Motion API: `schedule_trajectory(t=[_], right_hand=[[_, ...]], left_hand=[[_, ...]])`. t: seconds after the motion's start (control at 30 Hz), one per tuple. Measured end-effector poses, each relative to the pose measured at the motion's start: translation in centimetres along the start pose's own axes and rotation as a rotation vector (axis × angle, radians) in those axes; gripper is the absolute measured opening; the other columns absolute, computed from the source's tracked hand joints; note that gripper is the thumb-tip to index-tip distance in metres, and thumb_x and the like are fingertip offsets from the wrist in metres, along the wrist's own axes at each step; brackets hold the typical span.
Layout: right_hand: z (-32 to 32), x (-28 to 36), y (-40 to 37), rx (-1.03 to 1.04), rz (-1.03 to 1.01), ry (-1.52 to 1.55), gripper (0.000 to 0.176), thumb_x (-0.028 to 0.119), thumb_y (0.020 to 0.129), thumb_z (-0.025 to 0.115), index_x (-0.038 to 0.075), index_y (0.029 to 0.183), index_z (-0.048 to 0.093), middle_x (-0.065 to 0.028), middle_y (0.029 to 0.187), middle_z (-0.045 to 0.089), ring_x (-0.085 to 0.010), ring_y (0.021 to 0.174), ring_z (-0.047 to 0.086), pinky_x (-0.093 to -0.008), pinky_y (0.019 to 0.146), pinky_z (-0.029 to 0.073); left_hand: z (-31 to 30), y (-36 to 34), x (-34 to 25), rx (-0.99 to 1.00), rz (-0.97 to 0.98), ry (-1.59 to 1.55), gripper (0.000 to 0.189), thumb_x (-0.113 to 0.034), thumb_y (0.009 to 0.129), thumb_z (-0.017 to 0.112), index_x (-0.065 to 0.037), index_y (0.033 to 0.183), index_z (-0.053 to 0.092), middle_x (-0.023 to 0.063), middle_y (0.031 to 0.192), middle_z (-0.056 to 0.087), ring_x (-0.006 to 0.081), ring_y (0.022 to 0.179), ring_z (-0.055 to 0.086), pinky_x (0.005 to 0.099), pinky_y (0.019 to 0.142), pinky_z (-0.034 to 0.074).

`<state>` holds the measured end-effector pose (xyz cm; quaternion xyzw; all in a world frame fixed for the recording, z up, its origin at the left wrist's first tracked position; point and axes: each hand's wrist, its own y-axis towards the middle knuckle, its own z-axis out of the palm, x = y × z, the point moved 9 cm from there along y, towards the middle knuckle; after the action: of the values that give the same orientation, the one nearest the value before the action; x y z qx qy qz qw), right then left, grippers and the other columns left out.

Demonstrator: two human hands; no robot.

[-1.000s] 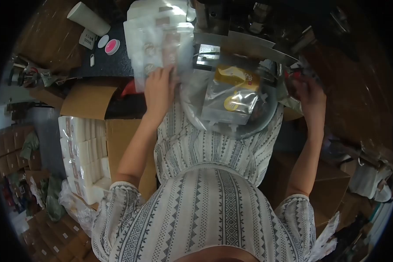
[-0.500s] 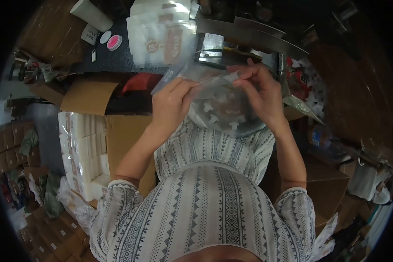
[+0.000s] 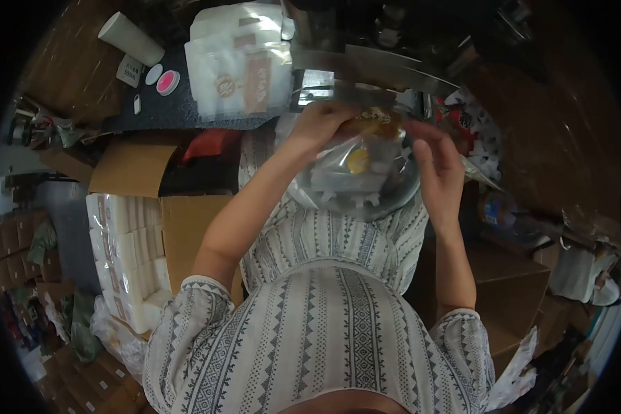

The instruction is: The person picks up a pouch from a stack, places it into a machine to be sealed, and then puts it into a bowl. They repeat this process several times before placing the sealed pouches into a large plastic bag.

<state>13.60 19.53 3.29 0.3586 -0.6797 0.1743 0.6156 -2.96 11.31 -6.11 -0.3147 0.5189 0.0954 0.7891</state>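
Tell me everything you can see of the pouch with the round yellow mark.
The pouch looks like clear, glossy plastic, with a golden-brown band at its far end and a round yellow mark nearer the person. It is over the bowl; whether they touch is unclear. The left hand is at its far left corner; blur hides whether the right hand touches its right side.

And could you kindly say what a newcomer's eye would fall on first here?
Probably the round pink container on the dark surface, upper left. Next, the clear, yellow-spotted bag at centre, by the left hand. Then the white packs in the open carton, left.
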Motion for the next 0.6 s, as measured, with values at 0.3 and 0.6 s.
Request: schedule_trajectory(t=[0.3, 0.6], right_hand=[[0.8, 16.4, -3.9, 0.137, -0.690, 0.423, 0.028, 0.039, 0.090, 0.056, 0.014, 0.081, 0.061, -0.0050, 0.081, 0.069, -0.0164, 0.079, 0.062, -0.0516, 0.094, 0.039], [1.0, 15.7, -5.0, 0.140, -0.559, 0.268, 0.019, 0.031, 0.086, 0.059, 0.014, 0.080, 0.063, -0.0033, 0.082, 0.068, -0.0155, 0.077, 0.062, -0.0458, 0.087, 0.042]], left_hand=[[-12.1, -2.3, -6.3, -0.272, 0.280, 0.632, 0.037, -0.031, 0.095, 0.050, -0.002, 0.117, 0.058, 0.0068, 0.092, 0.064, 0.0134, 0.085, 0.060, 0.0264, 0.072, 0.048], [-16.0, 3.5, -8.2, -0.642, 0.844, 1.639, 0.057, -0.045, 0.092, 0.046, -0.017, 0.141, 0.037, 0.0154, 0.148, 0.027, 0.0422, 0.135, 0.023, 0.0576, 0.106, 0.018]])
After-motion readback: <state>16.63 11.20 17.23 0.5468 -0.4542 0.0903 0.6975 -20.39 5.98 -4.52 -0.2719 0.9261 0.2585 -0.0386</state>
